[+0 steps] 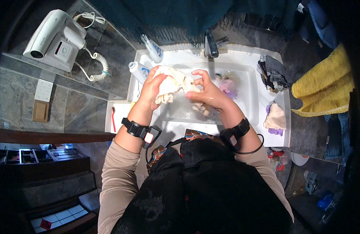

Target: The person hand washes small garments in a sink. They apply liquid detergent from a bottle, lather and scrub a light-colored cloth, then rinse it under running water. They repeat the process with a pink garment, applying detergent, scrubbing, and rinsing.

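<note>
My left hand [152, 87] grips a bunched, cream-coloured cloth garment [172, 79] above the left part of a white sink [257, 93]. On the garment's other side, my right hand [207, 92] pinches a fold of it between thumb and fingers. Part of the cloth hangs down toward the basin. In the sink, cloudy water holds pink and purple cloth [226, 86], partly behind my right hand. A dark faucet [210, 46] stands at the back rim.
Two white bottles, one a spray bottle [153, 49], stand at the back left. Bunched grey clothing [272, 73] and a beige-and-purple bundle [275, 118] lie on the right rim. A yellow towel [323, 84] hangs at right; a wall hair dryer [55, 41] and red toothbrush [113, 118] are at left.
</note>
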